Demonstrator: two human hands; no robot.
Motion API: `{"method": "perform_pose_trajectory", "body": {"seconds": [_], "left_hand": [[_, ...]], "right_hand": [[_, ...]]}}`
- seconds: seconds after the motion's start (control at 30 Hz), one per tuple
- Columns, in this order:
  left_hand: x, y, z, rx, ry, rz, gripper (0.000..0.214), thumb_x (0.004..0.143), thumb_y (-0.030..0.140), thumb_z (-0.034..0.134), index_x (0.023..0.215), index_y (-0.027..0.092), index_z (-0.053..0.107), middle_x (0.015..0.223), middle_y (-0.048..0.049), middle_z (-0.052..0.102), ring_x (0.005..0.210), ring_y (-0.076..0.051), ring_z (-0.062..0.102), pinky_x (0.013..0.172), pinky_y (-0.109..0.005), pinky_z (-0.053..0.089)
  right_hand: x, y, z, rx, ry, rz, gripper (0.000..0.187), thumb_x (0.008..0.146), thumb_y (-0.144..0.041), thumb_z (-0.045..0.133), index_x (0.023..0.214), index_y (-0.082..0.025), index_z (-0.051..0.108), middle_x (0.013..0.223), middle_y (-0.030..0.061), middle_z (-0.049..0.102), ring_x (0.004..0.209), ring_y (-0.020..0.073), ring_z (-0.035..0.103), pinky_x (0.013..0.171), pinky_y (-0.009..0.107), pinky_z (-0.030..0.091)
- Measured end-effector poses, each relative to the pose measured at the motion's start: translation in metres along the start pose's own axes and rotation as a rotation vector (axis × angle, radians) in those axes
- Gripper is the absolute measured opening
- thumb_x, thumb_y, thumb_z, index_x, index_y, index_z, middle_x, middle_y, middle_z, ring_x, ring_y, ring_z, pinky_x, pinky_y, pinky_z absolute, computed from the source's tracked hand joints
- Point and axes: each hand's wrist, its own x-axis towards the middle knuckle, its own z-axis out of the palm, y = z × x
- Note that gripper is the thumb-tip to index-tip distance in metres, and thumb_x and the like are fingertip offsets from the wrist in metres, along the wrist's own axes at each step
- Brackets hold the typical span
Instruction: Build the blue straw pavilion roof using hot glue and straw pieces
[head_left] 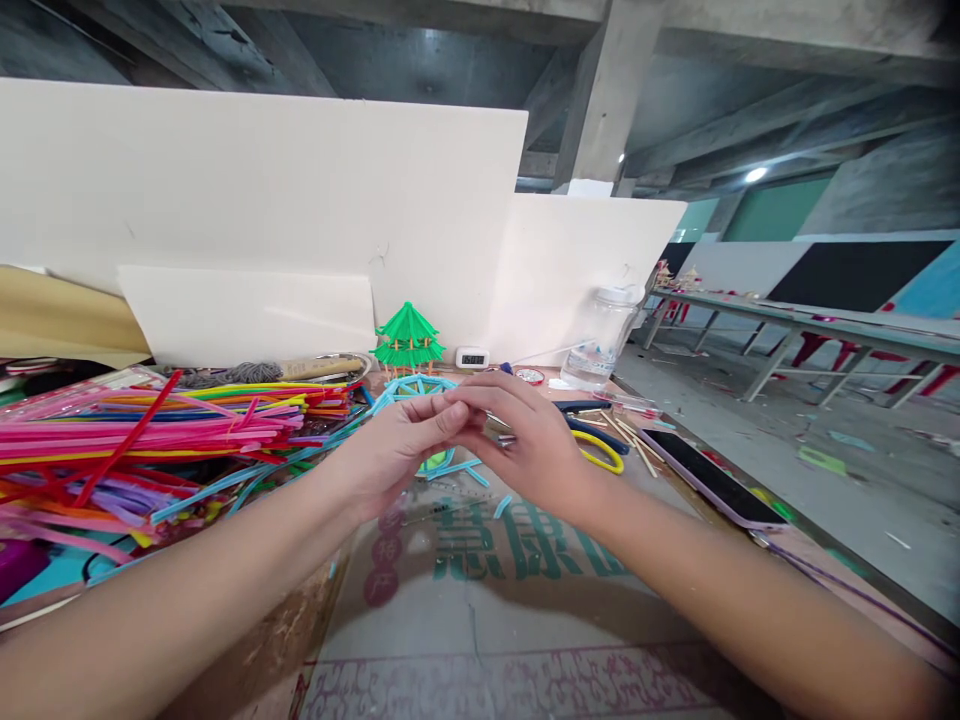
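Head view: left hand [391, 440] and right hand [534, 440] fingertip to fingertip, nearly closed; unable to tell whether anything held. Directly behind, partly hidden, blue pipe-cleaner frame [388, 393]; farther back, green tiered-roof model [409, 337]; bundled pipe cleaners [187, 430] to left.

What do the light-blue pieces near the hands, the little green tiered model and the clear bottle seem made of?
Light-blue pieces: probably matte, fuzzy pipe cleaner; they look like slim, soft cut lengths.
Green tiered model: perhaps similar fibre, ridged in rows; its tan parts look wooden.
Clear bottle: likely smooth, glossy plastic; it's transparent with bright highlights, though glass is possible.
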Motion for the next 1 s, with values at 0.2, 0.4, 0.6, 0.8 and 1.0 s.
{"method": "perform_pose_trajectory", "body": {"seconds": [0.2,0.4,0.6,0.8,1.0], "left_hand": [[0.0,-0.004,-0.005,0.161,-0.006,0.077,0.04,0.074,0.052,0.076,0.097,0.019,0.076,0.107,-0.0065,0.073,0.11,-0.024,0.06,0.103,-0.037,0.037],[0.001,-0.001,-0.01,0.194,-0.088,0.032,0.04,0.082,0.053,0.068,0.102,0.019,0.075,0.108,-0.0094,0.074,0.111,-0.025,0.063,0.102,-0.04,0.041],[0.002,0.002,-0.013,0.298,-0.075,0.069,0.036,0.08,0.051,0.07,0.098,0.021,0.077,0.11,-0.007,0.074,0.112,-0.025,0.061,0.099,-0.036,0.041],[0.001,0.009,-0.016,0.458,-0.097,0.095,0.029,0.078,0.046,0.073,0.093,0.022,0.077,0.097,-0.0037,0.075,0.095,-0.022,0.064,0.088,-0.032,0.043],[-0.001,0.016,-0.013,0.513,-0.057,0.164,0.029,0.077,0.046,0.072,0.074,0.017,0.067,0.074,0.0005,0.064,0.071,-0.014,0.055,0.067,-0.025,0.04]], "right_hand": [[0.002,0.003,-0.005,0.021,0.129,-0.022,0.014,0.089,-0.019,0.062,0.099,-0.022,0.071,0.097,0.0068,0.07,0.093,0.0178,0.066,0.083,0.035,0.054],[0.006,0.005,-0.014,0.015,0.107,0.007,0.013,0.091,-0.018,0.059,0.092,-0.021,0.071,0.094,0.0068,0.07,0.092,0.0176,0.065,0.083,0.035,0.053],[0.008,0.008,-0.014,-0.049,0.065,-0.067,0.004,0.09,-0.022,0.061,0.087,-0.021,0.064,0.094,0.0061,0.069,0.092,0.0196,0.063,0.081,0.037,0.05],[0.008,0.005,-0.02,-0.249,-0.064,-0.203,0.009,0.09,-0.028,0.062,0.093,-0.02,0.058,0.104,0.0094,0.068,0.1,0.0235,0.058,0.095,0.043,0.044],[0.012,-0.003,-0.026,-0.244,-0.079,-0.169,0.027,0.09,-0.037,0.062,0.109,-0.019,0.057,0.107,0.0114,0.067,0.101,0.0252,0.059,0.088,0.041,0.047]]}}
